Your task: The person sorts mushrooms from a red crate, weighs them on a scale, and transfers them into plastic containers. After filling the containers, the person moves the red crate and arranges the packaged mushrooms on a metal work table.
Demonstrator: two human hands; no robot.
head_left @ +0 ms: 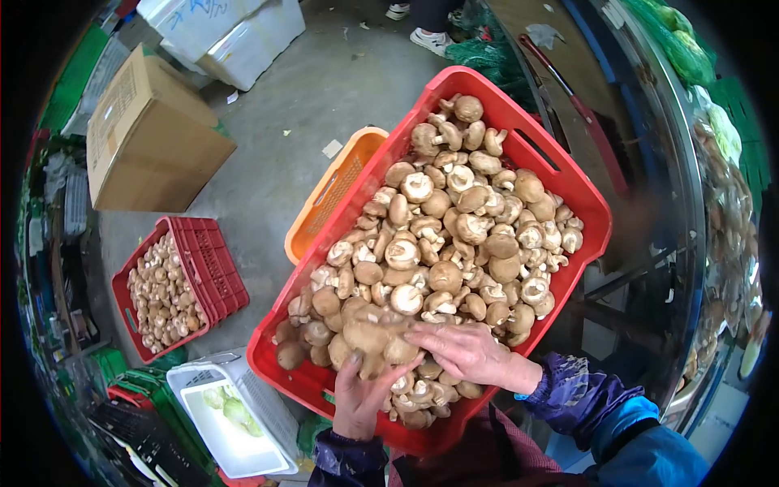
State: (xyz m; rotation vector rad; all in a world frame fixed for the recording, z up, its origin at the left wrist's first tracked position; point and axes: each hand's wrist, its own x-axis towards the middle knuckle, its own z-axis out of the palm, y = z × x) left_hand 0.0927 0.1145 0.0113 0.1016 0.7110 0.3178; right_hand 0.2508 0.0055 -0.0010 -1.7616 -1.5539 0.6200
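A big red plastic crate [280,312] full of shiitake mushrooms [445,277] is tilted across the middle of my view. At its near end, my left hand [363,399] cups several shiitake mushrooms [367,337], thumb and fingers around their underside. Those mushrooms are blurred by motion. My right hand [471,354] reaches in from the right with fingers stretched out, their tips touching the mushrooms beside my left fingers. Purple patterned cuffs cover both wrists. The undersides of the held mushrooms are hidden.
An orange basket [324,195] sits behind the crate. On the floor at left are a smaller red crate [219,260] of mushrooms, a cardboard box [154,138] and a white basket [276,406] with green vegetables. A metal-edged table [686,162] runs along the right. Another person's shoe [430,40] shows at top.
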